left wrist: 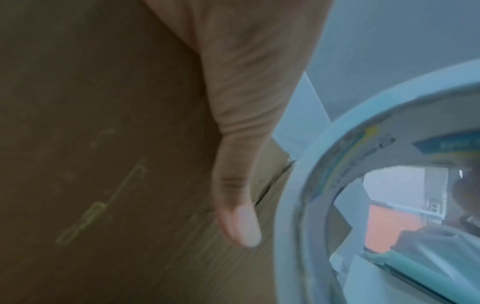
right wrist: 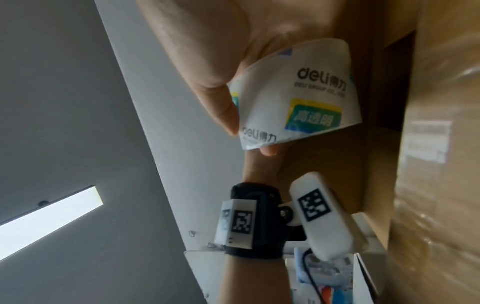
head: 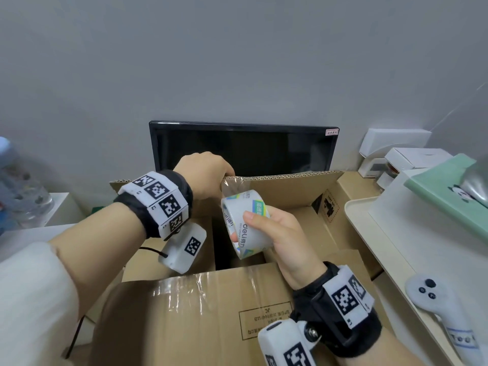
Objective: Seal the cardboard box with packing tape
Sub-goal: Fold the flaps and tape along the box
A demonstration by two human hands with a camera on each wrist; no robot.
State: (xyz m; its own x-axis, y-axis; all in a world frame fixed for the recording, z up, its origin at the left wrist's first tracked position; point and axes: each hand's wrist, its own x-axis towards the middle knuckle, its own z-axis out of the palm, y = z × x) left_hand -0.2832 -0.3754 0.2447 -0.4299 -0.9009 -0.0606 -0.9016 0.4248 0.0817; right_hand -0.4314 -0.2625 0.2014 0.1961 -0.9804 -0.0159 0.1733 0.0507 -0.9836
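Head view | right hand [head: 280, 233] grips "deli" tape roll [head: 247, 223] | left hand [head: 206, 175] apparently pinches flap [head: 285, 178] edge (blurred).

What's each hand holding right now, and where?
Right hand grips the tape roll around its outer band; left hand pinches the pulled-out tape end at the far flap edge.

Soft, even indoor light fills the head view, with wide-angle bending at its edges. A long white ceiling light strip [right wrist: 49, 222] glows overexposed in the right wrist view. Glare streaks the clear tape on the brown cardboard flap [head: 184, 291]. The left wrist view is dim and blurred, perhaps from motion.
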